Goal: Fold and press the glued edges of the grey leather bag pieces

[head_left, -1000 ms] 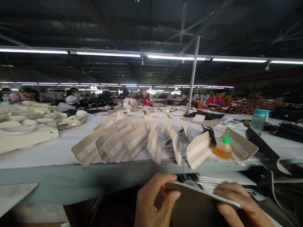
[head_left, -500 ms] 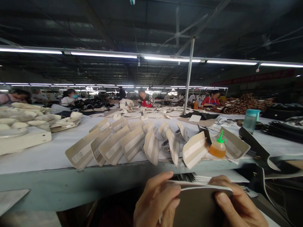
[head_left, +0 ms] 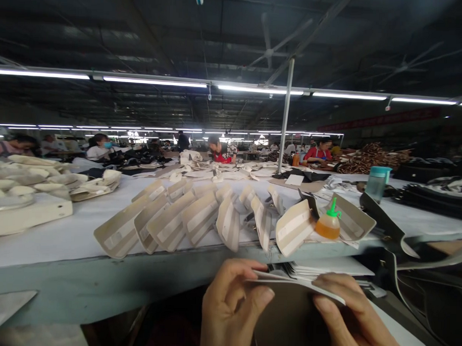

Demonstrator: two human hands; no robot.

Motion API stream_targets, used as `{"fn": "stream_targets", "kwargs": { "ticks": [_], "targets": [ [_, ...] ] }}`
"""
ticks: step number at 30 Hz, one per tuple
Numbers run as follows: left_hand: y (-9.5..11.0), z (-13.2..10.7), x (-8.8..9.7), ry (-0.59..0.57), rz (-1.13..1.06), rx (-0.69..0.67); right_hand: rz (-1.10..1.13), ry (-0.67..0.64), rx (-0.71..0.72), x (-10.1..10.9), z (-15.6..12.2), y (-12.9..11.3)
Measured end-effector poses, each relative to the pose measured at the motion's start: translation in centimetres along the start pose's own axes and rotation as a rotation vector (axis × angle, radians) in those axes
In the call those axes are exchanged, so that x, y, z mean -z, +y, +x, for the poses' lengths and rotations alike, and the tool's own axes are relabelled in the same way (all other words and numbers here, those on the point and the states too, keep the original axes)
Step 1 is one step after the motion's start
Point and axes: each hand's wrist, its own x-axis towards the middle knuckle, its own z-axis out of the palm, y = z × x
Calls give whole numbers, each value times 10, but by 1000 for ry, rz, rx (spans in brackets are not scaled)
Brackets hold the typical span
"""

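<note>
In front of me, below the table's edge, I hold a dark grey-brown sheet panel (head_left: 287, 311) with a pale edge. My left hand (head_left: 232, 304) is closed on its left corner, thumb underneath and fingers bent over the top. On the opposite corner my right hand (head_left: 357, 311) grips it, the thumb pressed to the dark face. At the upper edge two pale layers show with a narrow gap between them. The panel's lower part runs out of the frame.
Several curved beige panels (head_left: 169, 216) stand in rows on the white-covered table (head_left: 77, 228). An orange-filled bottle with a green spout (head_left: 328, 224) is at their right. Beyond are a blue-lidded cup (head_left: 376, 183) and dark stacks (head_left: 434, 198). Co-workers sit farther back.
My left thumb and fingers have shifted along the edge, and the panel's top edge now bows and tips down to the right. The view has moved slightly.
</note>
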Motion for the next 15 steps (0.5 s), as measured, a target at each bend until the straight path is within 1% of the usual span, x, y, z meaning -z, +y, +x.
{"fn": "stream_targets", "kwargs": {
  "ticks": [1,4,6,11,15],
  "targets": [
    [1,2,0,-12,28,-5,-11,-3,43,0,0,-2],
    [3,5,0,-51,112,-94,-34,-24,163,2,0,-6],
    [3,5,0,-79,143,-130,-41,-38,208,3,0,-6],
    [3,2,-1,-140,137,-72,-60,-35,244,3,2,-7],
    [4,2,-1,-184,72,-7,-74,-40,223,2,2,-10]
  ]
}}
